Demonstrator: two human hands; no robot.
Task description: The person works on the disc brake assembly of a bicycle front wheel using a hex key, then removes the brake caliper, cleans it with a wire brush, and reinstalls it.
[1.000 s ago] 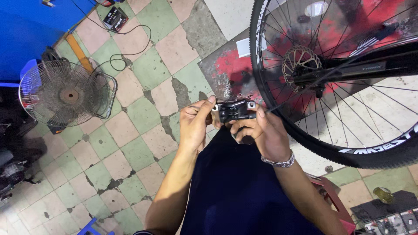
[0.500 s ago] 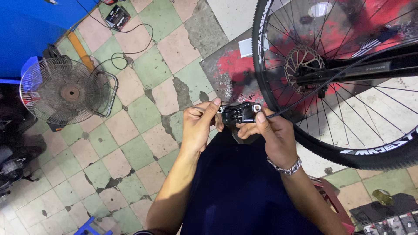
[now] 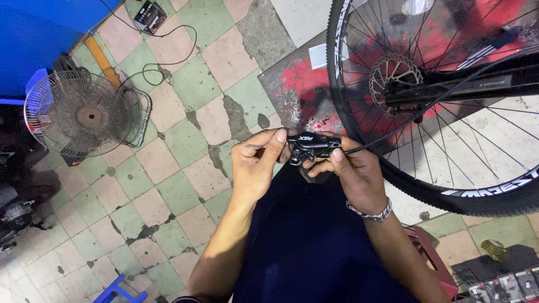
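- At the far left I see a round wire fan [image 3: 84, 116] standing on the pink and green floor tiles [image 3: 168, 191], with a small dark box [image 3: 150, 15] on its cord above it.
- My left hand [image 3: 255, 165] pinches the left end of the black brake part [image 3: 310, 147] between thumb and fingers.
- My right hand [image 3: 353, 174], with a silver bracelet [image 3: 370, 213] on the wrist, grips that part from below; a thin black hose [image 3: 426, 109] runs off it to the right.
- A white square label [image 3: 318, 56] lies on the red-stained sheet [image 3: 297, 90] beside the bicycle wheel [image 3: 449, 112].
- Small red and white packs [image 3: 502, 286] sit at the bottom right.
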